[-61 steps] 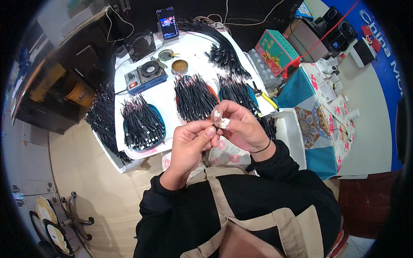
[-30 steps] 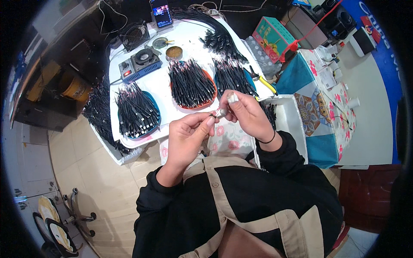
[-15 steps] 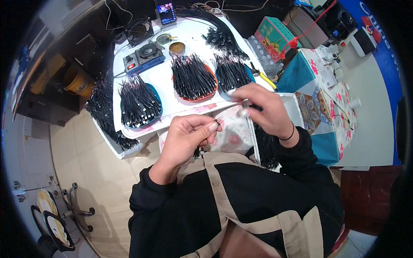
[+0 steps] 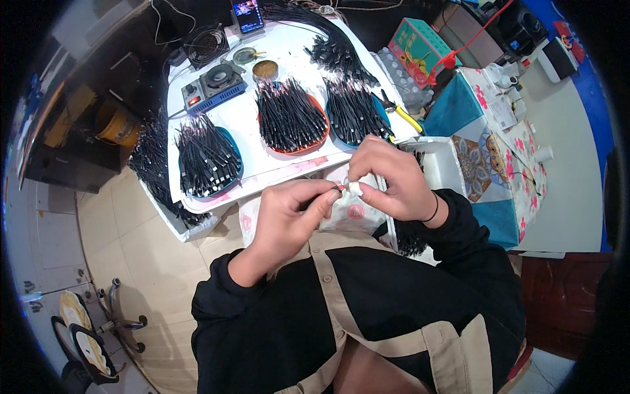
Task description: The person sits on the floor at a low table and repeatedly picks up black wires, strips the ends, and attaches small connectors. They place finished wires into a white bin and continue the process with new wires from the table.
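Note:
My left hand (image 4: 285, 213) pinches a thin black cable (image 4: 338, 188) between thumb and forefinger, its fine reddish wire ends showing past the fingertips. Right beside it, my right hand (image 4: 400, 184) is closed at those wire ends, with white wrapping on the thumb and a fingertip. Whatever lies between its fingertips is too small to make out. Beyond the hands, black cable pieces fill an orange bowl (image 4: 326, 136) in the middle. Blue bowls of similar cables stand at the right (image 4: 387, 117) and the left (image 4: 240, 161).
On the white table (image 4: 289, 49) are a small hot plate (image 4: 220, 82), a tin of brownish stuff (image 4: 265, 70), a phone (image 4: 247, 16) and a long cable bundle (image 4: 338, 56). Yellow-handled pliers (image 4: 408, 119) lie at its right edge. White boxes (image 4: 446, 164) hold more cables.
My right hand has come down and left to meet the wire ends at my left fingertips, and its fingers have closed. My left hand still pinches the cable.

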